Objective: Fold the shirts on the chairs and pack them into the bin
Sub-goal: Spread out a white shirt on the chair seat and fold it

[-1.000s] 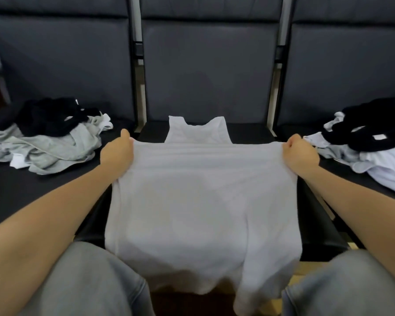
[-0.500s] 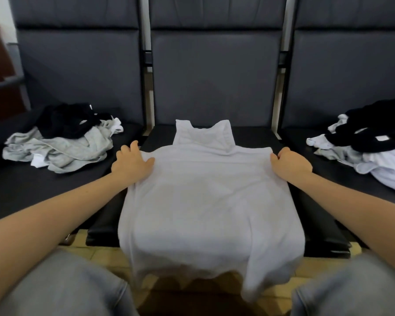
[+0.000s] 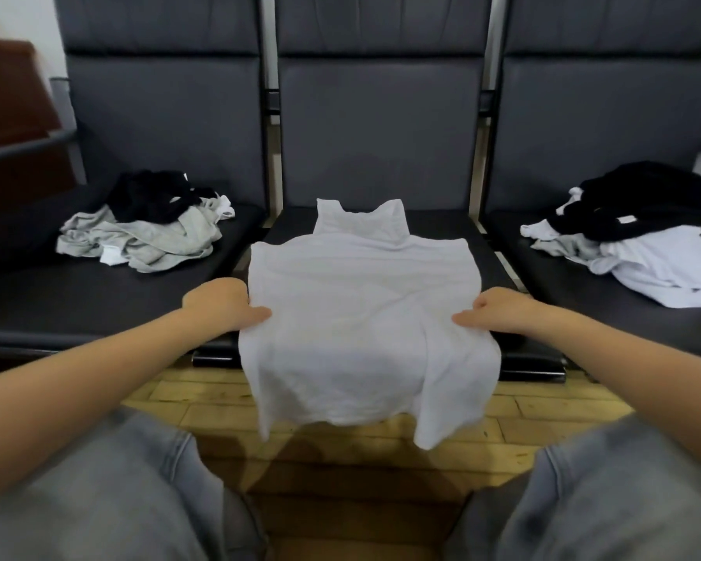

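A white sleeveless shirt (image 3: 361,313) lies spread on the middle chair seat (image 3: 438,224), neck toward the backrest, its lower part hanging over the seat's front edge. My left hand (image 3: 223,303) pinches the shirt's left side edge, thumb on top of the cloth. My right hand (image 3: 498,313) pinches the right side edge the same way. Both hands sit about halfway down the shirt, near the seat's front edge. No bin is in view.
A heap of grey, black and white shirts (image 3: 150,228) lies on the left chair. Another pile of black and white shirts (image 3: 640,244) sits on the right chair. Wooden floor (image 3: 340,443) shows below, between my knees in grey jeans.
Both hands slid from the shirt's shoulders down its sides toward me and now pinch the side edges. The shirt settled flat on the seat.
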